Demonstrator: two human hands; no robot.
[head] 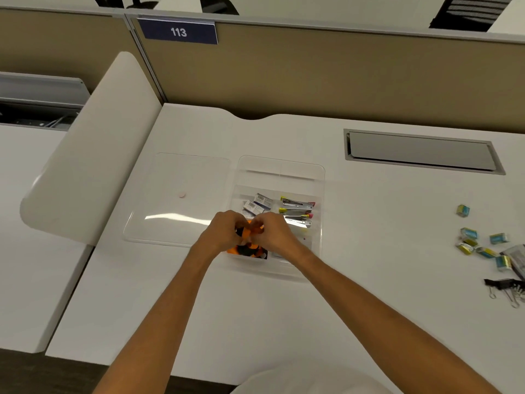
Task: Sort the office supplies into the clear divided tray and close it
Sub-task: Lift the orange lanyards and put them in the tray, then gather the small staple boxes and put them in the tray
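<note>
The clear divided tray [318, 177] sits mid-desk. Small boxes [257, 204] lie in its middle left compartment, and several staplers [297, 211] fill the middle right one. Orange and black items [247, 250] lie heaped in the near left compartment. My left hand [223, 233] and my right hand [274, 233] meet above that heap, both pinching an orange and black item [251, 228] between them. The clear lid [176, 200] lies flat left of the tray.
Several small yellow and blue boxes [480, 244] are scattered at the right edge, with black binder clips [501, 284] and a clear packet [518, 257] beside them. A grey cable hatch [420, 150] sits at the back right. A white divider panel [93, 143] rises left.
</note>
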